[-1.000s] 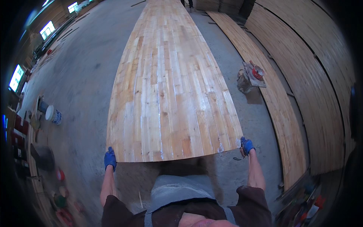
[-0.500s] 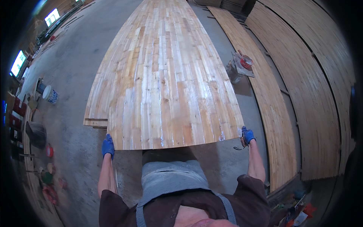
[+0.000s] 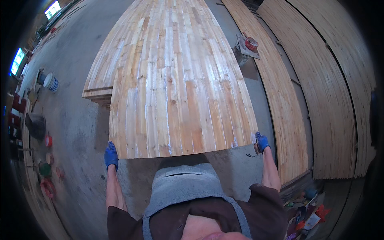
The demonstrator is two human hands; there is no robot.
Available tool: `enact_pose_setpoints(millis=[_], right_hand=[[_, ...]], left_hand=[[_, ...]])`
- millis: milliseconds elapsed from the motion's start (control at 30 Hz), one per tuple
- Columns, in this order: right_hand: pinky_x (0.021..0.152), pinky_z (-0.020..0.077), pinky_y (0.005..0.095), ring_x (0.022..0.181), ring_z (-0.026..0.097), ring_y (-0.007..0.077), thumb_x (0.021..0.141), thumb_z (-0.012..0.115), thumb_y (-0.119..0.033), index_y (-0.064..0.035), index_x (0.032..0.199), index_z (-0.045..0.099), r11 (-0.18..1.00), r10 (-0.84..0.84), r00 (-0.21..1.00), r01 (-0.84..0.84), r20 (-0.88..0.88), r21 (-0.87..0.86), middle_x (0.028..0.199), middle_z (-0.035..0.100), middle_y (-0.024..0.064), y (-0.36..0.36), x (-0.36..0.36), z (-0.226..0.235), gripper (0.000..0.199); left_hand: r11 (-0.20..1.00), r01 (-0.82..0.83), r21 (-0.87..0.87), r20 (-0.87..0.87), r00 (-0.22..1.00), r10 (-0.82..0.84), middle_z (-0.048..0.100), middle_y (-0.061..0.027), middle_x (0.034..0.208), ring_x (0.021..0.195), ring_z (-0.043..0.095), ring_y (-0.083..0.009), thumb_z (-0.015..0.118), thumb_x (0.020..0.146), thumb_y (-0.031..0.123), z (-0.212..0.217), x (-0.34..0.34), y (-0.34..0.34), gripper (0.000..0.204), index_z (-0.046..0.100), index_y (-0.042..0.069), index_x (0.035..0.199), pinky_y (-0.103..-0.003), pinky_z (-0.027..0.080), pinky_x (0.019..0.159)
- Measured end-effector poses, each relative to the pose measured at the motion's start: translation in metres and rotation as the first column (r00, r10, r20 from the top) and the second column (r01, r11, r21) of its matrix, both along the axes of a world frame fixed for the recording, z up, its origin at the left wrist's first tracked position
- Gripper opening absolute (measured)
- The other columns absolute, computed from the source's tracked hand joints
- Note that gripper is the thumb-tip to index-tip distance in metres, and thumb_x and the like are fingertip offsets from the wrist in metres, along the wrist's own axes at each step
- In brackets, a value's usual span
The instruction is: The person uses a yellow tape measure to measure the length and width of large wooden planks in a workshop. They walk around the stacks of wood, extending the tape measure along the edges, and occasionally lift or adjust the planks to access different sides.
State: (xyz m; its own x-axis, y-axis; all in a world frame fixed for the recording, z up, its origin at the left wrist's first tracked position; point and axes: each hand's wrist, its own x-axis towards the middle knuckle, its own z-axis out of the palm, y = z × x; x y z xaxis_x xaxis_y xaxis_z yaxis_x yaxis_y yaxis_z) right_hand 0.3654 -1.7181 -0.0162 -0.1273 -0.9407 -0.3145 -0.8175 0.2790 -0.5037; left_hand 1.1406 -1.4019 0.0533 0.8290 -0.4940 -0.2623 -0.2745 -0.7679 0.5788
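Note:
A wide wooden panel (image 3: 176, 92) made of many glued strips, with whitish streaks along its seams, stretches away in front of me. My left hand (image 3: 111, 155), in a blue glove, is closed on its near left corner. At the near right corner my right hand (image 3: 262, 142), also blue-gloved, grips the edge. A small brownish object with a dark loop (image 3: 253, 155) shows beside the right hand; its kind is unclear. Beneath the panel, a stack of similar panels (image 3: 98, 95) sticks out on the left, set farther back. The fingers under the panel are hidden.
To the right lie a long narrow panel (image 3: 280, 100) and larger board stacks (image 3: 316, 88). A red container (image 3: 251, 43) stands on a board-topped bucket by the panel's right edge. On the left are a white bucket (image 3: 51, 82), a dark tub (image 3: 35, 126) and small red containers.
The panel has slid toward me over the stack, so more of the stack's offset shows at left. I have moved backward, both hands still on the corners.

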Motion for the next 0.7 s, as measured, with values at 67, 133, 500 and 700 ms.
enact_pose_setpoints(millis=[67,133,500,700], right_hand=[[0.044,0.0415,0.0412,0.046,0.058,0.0257,0.100,0.042,-0.048,-0.0006,0.070,0.066,0.998,-0.053,0.993,0.057,0.109,-0.035,0.053,0.059,0.0105,0.003,-0.017,-0.002,0.061],[0.049,0.0434,0.0408,0.052,0.059,0.0234,0.100,0.043,-0.048,-0.0002,0.073,0.067,0.999,-0.033,0.985,0.033,0.172,0.003,0.059,0.062,0.0120,0.010,0.022,0.003,0.060],[0.055,0.0453,0.0404,0.058,0.060,0.0211,0.100,0.046,-0.045,0.0035,0.084,0.069,0.998,0.033,0.999,-0.033,0.006,-0.062,0.062,0.063,0.0128,0.008,0.015,0.017,0.056],[0.062,0.0470,0.0448,0.066,0.063,0.0279,0.100,0.044,-0.046,0.0057,0.089,0.068,1.000,0.022,1.000,-0.022,0.014,-0.012,0.070,0.063,0.0247,0.008,0.017,0.043,0.059]], left_hand=[[0.999,0.005,0.038,0.059,0.998,-0.007,0.065,-0.0313,0.102,0.098,0.062,-0.0464,0.027,0.096,0.065,-0.028,0.015,0.002,0.080,0.067,-0.003,0.105,-0.051,0.048,0.083],[0.981,-0.055,0.185,0.053,0.998,0.046,0.065,-0.0311,0.103,0.099,0.062,-0.0463,0.027,0.096,0.065,-0.023,0.029,0.016,0.080,0.067,-0.003,0.106,-0.051,0.048,0.084],[0.985,-0.021,0.172,-0.005,1.000,0.022,0.065,-0.0309,0.100,0.094,0.063,-0.0473,0.030,0.097,0.061,-0.018,0.024,0.019,0.075,0.065,-0.004,0.107,-0.050,0.050,0.078],[0.992,-0.038,0.116,-0.038,0.998,0.043,0.068,-0.0271,0.100,0.090,0.066,-0.0406,0.035,0.099,0.056,-0.015,0.021,0.014,0.068,0.063,-0.004,0.112,-0.047,0.050,0.076]])
